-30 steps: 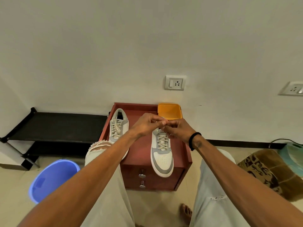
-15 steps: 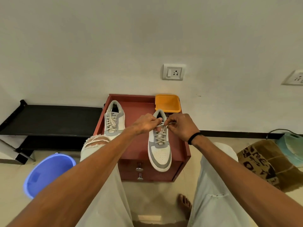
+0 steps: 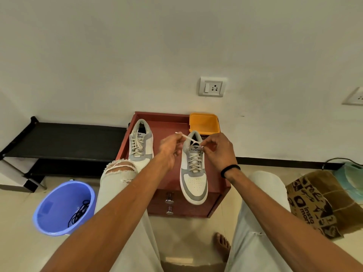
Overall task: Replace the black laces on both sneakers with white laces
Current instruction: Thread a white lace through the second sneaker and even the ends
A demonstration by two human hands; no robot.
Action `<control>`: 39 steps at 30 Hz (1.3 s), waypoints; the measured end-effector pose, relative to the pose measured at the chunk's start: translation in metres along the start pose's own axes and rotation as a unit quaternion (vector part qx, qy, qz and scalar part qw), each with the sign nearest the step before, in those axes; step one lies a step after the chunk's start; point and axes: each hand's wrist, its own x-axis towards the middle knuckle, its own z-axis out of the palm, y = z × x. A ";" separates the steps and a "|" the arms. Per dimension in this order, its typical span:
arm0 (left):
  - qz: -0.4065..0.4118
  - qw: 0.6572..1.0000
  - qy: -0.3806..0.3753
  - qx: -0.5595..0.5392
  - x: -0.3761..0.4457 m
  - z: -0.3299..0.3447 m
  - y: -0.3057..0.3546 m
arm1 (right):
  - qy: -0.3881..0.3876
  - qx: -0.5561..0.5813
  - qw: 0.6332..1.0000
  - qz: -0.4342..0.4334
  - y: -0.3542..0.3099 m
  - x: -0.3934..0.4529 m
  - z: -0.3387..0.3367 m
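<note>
Two grey-and-white sneakers stand on a red-brown cabinet [image 3: 170, 173], both threaded with white laces. The left sneaker [image 3: 139, 142] lies untouched. Over the tongue of the right sneaker [image 3: 193, 173], my left hand [image 3: 170, 148] pinches one end of the white lace [image 3: 188, 138], pulled up and to the left. My right hand [image 3: 219, 149] pinches the other end at the top eyelets. The lace ends cross between my hands. Black laces [image 3: 79, 213] lie in a blue bucket [image 3: 59, 209] on the floor at the left.
An orange tray [image 3: 204, 123] sits at the cabinet's back right corner. A black low rack [image 3: 64, 142] stands to the left against the wall. A brown printed bag [image 3: 322, 201] lies on the floor at the right. My knees flank the cabinet, a bare foot [image 3: 222, 244] below.
My hands have drawn apart from each other, stretching the lace ends out over the right sneaker's tongue. The view has tilted down slightly.
</note>
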 end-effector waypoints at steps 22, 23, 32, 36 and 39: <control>0.299 0.875 -0.052 0.378 0.029 -0.059 -0.030 | -0.003 -0.120 0.971 0.206 0.037 -0.013 -0.002; 0.349 0.827 -0.072 0.434 0.029 -0.055 -0.032 | -0.024 -0.155 0.967 0.199 0.038 -0.013 -0.001; 0.354 0.709 -0.039 0.609 0.034 -0.042 -0.054 | -0.086 -0.194 0.976 0.045 0.036 -0.016 0.016; 0.375 0.707 -0.050 0.597 0.034 -0.037 -0.051 | -0.105 -0.145 0.983 0.051 0.032 -0.014 0.025; 0.372 0.731 -0.076 0.567 0.038 -0.037 -0.052 | -0.097 -0.123 0.986 0.058 0.031 -0.012 0.026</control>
